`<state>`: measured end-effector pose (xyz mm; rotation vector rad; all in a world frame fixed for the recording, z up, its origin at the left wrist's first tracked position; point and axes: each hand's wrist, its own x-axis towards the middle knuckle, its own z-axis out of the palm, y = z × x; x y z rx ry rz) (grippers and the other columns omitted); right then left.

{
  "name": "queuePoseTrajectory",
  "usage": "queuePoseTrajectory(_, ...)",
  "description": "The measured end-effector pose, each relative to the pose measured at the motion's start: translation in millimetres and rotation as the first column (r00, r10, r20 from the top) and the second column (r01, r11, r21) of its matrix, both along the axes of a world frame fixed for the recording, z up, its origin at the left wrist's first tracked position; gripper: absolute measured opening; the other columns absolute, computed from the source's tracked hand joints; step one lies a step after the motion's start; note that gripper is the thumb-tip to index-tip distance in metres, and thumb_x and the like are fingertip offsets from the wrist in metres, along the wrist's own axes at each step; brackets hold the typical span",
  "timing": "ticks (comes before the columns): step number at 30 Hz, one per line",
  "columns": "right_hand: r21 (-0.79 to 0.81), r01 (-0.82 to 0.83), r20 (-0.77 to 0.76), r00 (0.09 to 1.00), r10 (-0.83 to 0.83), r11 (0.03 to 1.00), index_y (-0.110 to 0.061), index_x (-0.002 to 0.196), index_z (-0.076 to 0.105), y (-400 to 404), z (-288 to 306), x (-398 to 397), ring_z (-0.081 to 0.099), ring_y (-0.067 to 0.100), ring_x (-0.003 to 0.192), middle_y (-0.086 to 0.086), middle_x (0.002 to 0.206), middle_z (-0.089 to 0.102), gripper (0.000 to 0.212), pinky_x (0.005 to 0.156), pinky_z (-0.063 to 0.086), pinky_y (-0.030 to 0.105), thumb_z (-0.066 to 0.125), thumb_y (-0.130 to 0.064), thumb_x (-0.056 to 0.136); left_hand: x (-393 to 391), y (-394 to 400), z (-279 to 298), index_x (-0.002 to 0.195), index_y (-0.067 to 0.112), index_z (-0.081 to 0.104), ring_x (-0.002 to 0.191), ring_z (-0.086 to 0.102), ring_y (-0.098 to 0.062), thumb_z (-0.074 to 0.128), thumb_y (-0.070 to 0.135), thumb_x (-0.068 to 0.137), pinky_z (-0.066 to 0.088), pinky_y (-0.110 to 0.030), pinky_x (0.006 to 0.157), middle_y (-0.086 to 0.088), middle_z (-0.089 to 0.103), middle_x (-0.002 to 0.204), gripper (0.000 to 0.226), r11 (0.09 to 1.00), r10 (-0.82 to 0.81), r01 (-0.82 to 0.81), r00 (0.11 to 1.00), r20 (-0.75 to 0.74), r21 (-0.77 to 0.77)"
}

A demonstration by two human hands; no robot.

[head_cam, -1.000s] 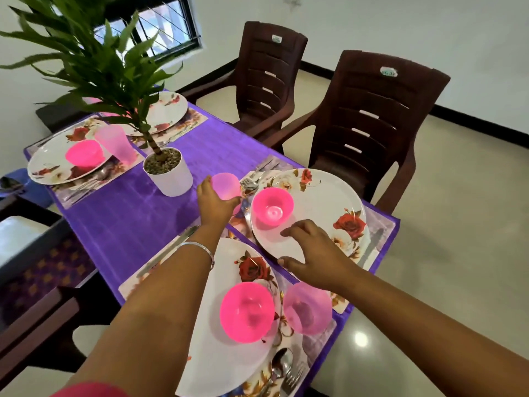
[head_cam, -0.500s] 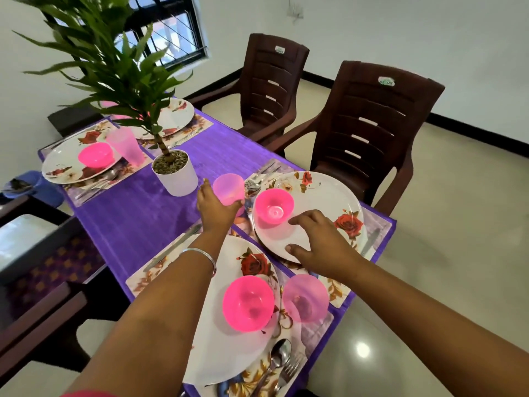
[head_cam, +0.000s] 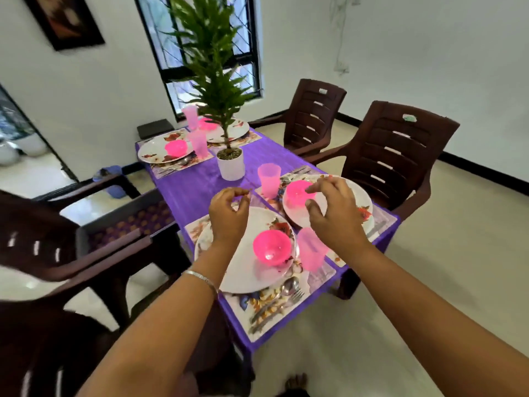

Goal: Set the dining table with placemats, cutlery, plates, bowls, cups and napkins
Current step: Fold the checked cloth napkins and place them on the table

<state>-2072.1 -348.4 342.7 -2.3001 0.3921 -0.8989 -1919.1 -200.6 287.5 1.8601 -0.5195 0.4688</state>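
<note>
Pink cup (head_cam: 269,180) stands free just beyond the near plate (head_cam: 246,253) — both hands, left hand (head_cam: 229,213) nearer, right hand (head_cam: 333,216), loosely curled, empty.

Home dining room, purple-clothed dining table (head_cam: 197,190) at centre laid with floral plates (head_cam: 246,270), brown plastic armchairs (head_cam: 395,156) at right and left, potted plant (head_cam: 229,164) mid-table, barred window (head_cam: 206,47) top centre, framed picture (head_cam: 63,18) upper left, tiled floor (head_cam: 443,253)
</note>
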Motion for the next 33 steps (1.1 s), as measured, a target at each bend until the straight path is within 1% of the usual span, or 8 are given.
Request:
queuePoseTrajectory(4, 0.072, -0.064, 0.184, 0.982, 0.049, 0.995, -0.005, 0.089, 0.066, 65.0, 0.6, -45.9, 0.052, 0.023, 0.102, 0.007, 0.102, 0.054, 0.020, 0.090, 0.040, 0.030, 0.047, -0.005, 0.082, -84.9, 66.9, 10.8, 0.089, 0.015, 0.071, 0.083, 0.060, -0.008, 0.060, 0.020, 0.083, 0.048, -0.028, 0.076, 0.005, 0.070, 0.088, 0.013, 0.993, 0.033, -0.040, 0.997, -0.065, -0.113)
queuePoseTrajectory(12, 0.217, -0.313, 0.209, 0.940, 0.269, 0.925, -0.009, 0.086, 0.064, 235.6, 1.0, -88.4, 0.050, 0.014, 0.100, 0.000, 0.099, 0.050, 0.020, 0.093, 0.042, 0.031, 0.047, -0.002, 0.080, -200.5, 227.5, 52.8, 0.093, 0.021, 0.067, 0.080, 0.064, -0.007, 0.055, 0.013, 0.090, 0.048, -0.016, 0.069, 0.003, 0.070, 0.090, 0.015, 0.973, 0.085, -0.098, 0.994, -0.066, -0.211)
queuePoseTrajectory(14, 0.193, -0.379, 0.236, 0.913, 0.332, 0.905, -0.011, 0.086, 0.065, 273.0, 11.4, -90.3, 0.051, 0.011, 0.099, -0.003, 0.098, 0.050, 0.016, 0.091, 0.043, 0.029, 0.051, -0.004, 0.081, -210.1, 268.3, 69.2, 0.092, 0.017, 0.067, 0.084, 0.065, -0.007, 0.055, 0.009, 0.091, 0.049, -0.016, 0.074, 0.002, 0.069, 0.089, 0.014, 0.956, 0.151, -0.156, 0.988, -0.039, -0.247)
queuePoseTrajectory(18, 0.185, -0.436, 0.278, 0.883, 0.378, 0.881, -0.010, 0.086, 0.065, 345.2, 34.1, -87.0, 0.051, 0.008, 0.096, 0.005, 0.101, 0.054, 0.013, 0.088, 0.035, 0.007, 0.056, -0.002, 0.083, -223.3, 344.4, 88.2, 0.093, 0.010, 0.067, 0.084, 0.066, -0.007, 0.055, 0.002, 0.094, 0.050, -0.017, 0.076, 0.000, 0.069, 0.088, 0.014, 0.917, 0.234, -0.237, 0.971, -0.048, -0.322)
queuePoseTrajectory(23, 0.232, -0.570, 0.314, 0.811, 0.494, 0.788, -0.009, 0.090, 0.064, 467.9, 52.5, -73.1, 0.054, 0.006, 0.093, 0.004, 0.105, 0.051, 0.013, 0.081, 0.044, 0.011, 0.058, 0.002, 0.085, -229.7, 467.2, 103.3, 0.094, 0.017, 0.067, 0.083, 0.066, -0.002, 0.056, 0.006, 0.095, 0.047, -0.014, 0.075, 0.005, 0.071, 0.088, 0.016, 0.858, 0.371, -0.371, 0.926, -0.072, -0.355)
queuePoseTrajectory(26, 0.230, -0.594, 0.367, 0.786, 0.497, 0.770, -0.013, 0.086, 0.060, 552.3, 57.7, -60.8, 0.052, -0.004, 0.087, 0.004, 0.101, 0.051, 0.015, 0.077, 0.042, 0.008, 0.060, 0.002, 0.083, -224.7, 562.0, 107.6, 0.089, 0.023, 0.069, 0.088, 0.068, -0.011, 0.059, 0.007, 0.093, 0.052, -0.021, 0.079, 0.004, 0.072, 0.089, 0.020, 0.829, 0.423, -0.425, 0.902, -0.089, -0.363)
queuePoseTrajectory(31, 0.382, -0.520, 0.358, 0.845, 0.397, 0.764, -0.018, 0.086, 0.057, 667.9, 40.6, -37.0, 0.054, 0.011, 0.084, -0.006, 0.097, 0.049, 0.013, 0.079, 0.047, 0.021, 0.059, -0.005, 0.086, -219.7, 712.5, 105.8, 0.082, 0.024, 0.065, 0.083, 0.066, -0.005, 0.059, -0.003, 0.090, 0.049, -0.012, 0.074, 0.007, 0.070, 0.085, 0.029, 0.880, 0.382, -0.406, 0.913, -0.139, -0.247)
queuePoseTrajectory(33, 0.441, -0.493, 0.319, 0.867, 0.382, 0.750, -0.018, 0.089, 0.057, 703.5, 32.3, -28.3, 0.051, -0.001, 0.082, 0.002, 0.101, 0.051, 0.011, 0.079, 0.043, 0.013, 0.056, -0.007, 0.089, -213.0, 759.0, 102.3, 0.082, 0.023, 0.064, 0.085, 0.067, -0.006, 0.058, -0.003, 0.091, 0.049, -0.013, 0.073, 0.007, 0.070, 0.086, 0.029, 0.884, 0.385, -0.416, 0.907, -0.173, -0.213)
